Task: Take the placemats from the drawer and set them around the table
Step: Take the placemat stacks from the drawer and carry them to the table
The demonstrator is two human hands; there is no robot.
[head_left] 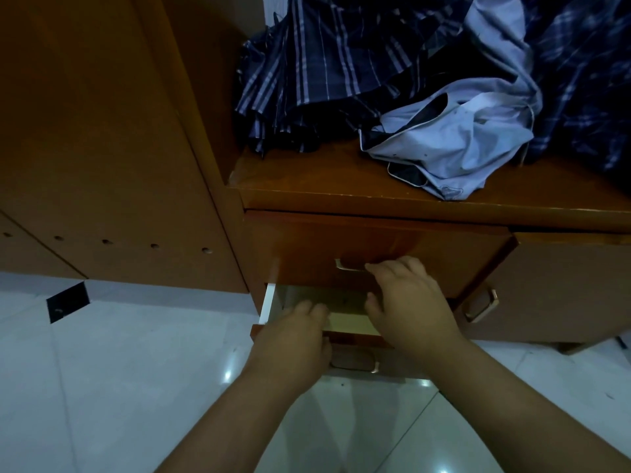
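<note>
Presently in hand: the first step, getting the placemats (338, 300) out; none is seen outside the drawer (269, 303).
Drawer: the lower one of a brown wooden cabinet (102, 148), standing part-way open over a tiled floor (136, 370); the upper drawer (426, 254) above it sits closed.
Placemats: judged to be the pale yellow-green flat layer lying inside the open drawer; the light is dim, so count, pattern and material cannot be told.
Left hand (297, 332): fingers curled over the drawer's front edge, gripping it.
Right hand (409, 302): reaches over the opening with fingers bent, tips against the upper drawer's front just beside its handle (345, 266); whether it holds anything cannot be told.
Next move, as judged: the opening looks narrow, so draw the drawer further out, then slide fingers under the flat layer and lift it level.
Elsewhere: crumpled clothes (444, 141) lie on the surface (307, 186) above; no table is in view.
</note>
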